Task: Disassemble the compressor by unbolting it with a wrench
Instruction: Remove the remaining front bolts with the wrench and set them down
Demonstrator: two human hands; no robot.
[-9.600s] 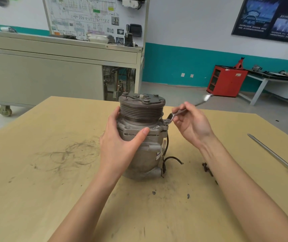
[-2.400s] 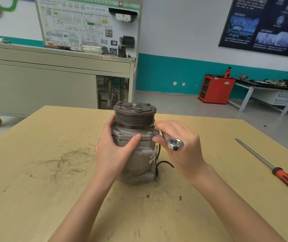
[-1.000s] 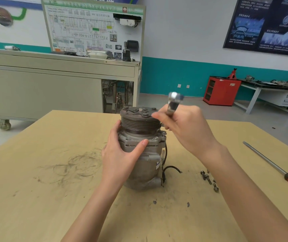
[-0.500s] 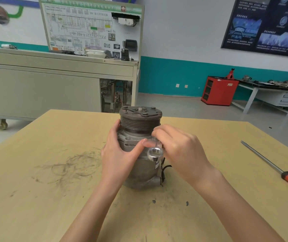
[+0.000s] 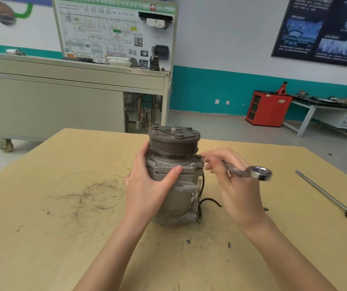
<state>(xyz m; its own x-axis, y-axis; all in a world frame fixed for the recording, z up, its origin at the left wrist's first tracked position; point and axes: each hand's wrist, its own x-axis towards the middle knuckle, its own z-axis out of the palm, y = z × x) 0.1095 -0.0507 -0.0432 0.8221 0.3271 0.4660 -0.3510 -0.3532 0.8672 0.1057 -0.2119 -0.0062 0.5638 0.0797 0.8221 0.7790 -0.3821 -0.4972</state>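
Head view: at the left of the frame the tabletop [image 5: 63, 227] is pale wood smudged with dark scribbly marks. At centre the compressor [image 5: 173, 143] stands upright on it, pulley end up. The left hand [image 5: 147, 185] wraps its upper body, thumb laid across the front of the flange and fingers curled round the far side. Just right of it, the right hand [image 5: 237, 192] has its fingers curled round the wrench [image 5: 252, 173]. The wrench's ring end sticks out to the right, free of any bolt. The fingertips reach in to a bolt [image 5: 199, 156] at the flange's right corner; whether they pinch it I can't tell. Far right, a screwdriver [image 5: 326, 196] lies on the tabletop, well apart.

The compressor looks to me a heavy, rigid lump of cast metal, grimy and likely greasy. It won't flex, but it could twist on the wood under wrench force. I'd grip it where the left hand is, round the housing under the pulley, never by the thin black wire [image 5: 208, 200] at its right side.
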